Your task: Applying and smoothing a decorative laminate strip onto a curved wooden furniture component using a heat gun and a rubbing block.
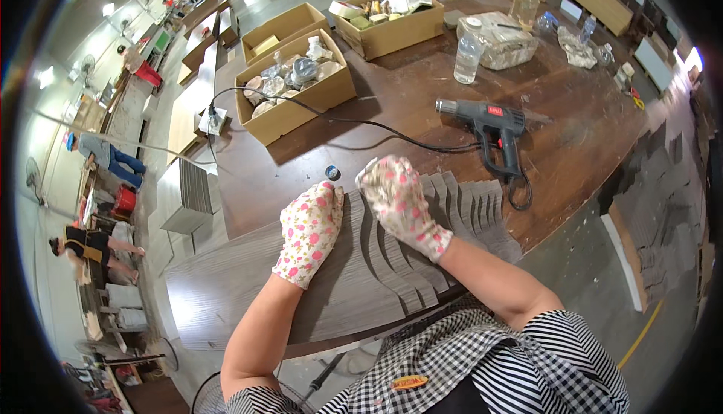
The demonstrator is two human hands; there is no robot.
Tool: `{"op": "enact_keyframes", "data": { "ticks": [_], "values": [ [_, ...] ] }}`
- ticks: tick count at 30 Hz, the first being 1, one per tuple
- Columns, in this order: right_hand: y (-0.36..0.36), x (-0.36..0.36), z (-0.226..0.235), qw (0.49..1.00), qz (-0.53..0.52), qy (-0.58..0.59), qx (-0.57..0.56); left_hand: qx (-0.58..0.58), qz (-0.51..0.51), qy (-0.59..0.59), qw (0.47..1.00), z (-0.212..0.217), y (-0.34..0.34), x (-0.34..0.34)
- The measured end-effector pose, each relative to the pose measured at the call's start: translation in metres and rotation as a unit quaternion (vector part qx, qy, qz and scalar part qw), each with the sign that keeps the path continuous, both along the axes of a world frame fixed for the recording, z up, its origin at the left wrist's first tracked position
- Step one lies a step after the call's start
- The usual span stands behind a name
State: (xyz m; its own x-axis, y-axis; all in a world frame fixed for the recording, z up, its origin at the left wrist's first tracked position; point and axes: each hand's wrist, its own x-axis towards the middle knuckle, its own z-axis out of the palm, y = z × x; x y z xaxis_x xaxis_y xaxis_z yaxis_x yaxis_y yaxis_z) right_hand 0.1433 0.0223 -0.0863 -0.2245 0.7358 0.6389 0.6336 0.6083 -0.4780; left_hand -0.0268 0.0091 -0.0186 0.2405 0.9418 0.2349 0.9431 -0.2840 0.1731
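Observation:
Both hands wear white gloves with pink flowers. My left hand (309, 233) is closed, resting over grey wood-grain panels (233, 286); whatever its fingers hold is hidden. My right hand (399, 203) is closed beside it, above a stack of grey curved strips (392, 271). A small pale tip shows at its fingers, too little to name. Just beyond my left fingertips a small round dark cap (332, 173) lies on the brown table (399, 116). The curved strips overlap in a fanned row toward the right.
A black heat gun (493, 128) lies right, its cord (361, 129) crossing the table. A carton of wrapped round pieces (282, 124) and a carton of mixed items (399, 33) stand farther back. A clear bottle (468, 56) stands near a plastic-wrapped bundle (501, 45). People work far left.

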Motion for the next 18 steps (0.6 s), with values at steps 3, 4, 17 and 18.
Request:
{"op": "enact_keyframes", "data": {
  "ticks": [3,4,17,18],
  "values": [
    [-0.057,0.0,0.005,0.996,0.08,0.025,0.007,0.001,0.021,0.004,1.0,0.002,-0.006,-0.01],
    [-0.068,0.006,0.008,0.985,0.134,0.055,-0.096,0.0,0.017,0.007,1.0,0.003,-0.005,-0.006],
    [-0.094,0.059,0.039,0.918,0.361,0.019,-0.16,0.032,0.03,0.027,0.999,-0.002,0.001,-0.011],
    [-0.094,0.073,0.032,0.862,0.462,0.066,-0.196,0.037,0.025,0.029,0.999,-0.003,0.002,-0.009]
  ]
}}
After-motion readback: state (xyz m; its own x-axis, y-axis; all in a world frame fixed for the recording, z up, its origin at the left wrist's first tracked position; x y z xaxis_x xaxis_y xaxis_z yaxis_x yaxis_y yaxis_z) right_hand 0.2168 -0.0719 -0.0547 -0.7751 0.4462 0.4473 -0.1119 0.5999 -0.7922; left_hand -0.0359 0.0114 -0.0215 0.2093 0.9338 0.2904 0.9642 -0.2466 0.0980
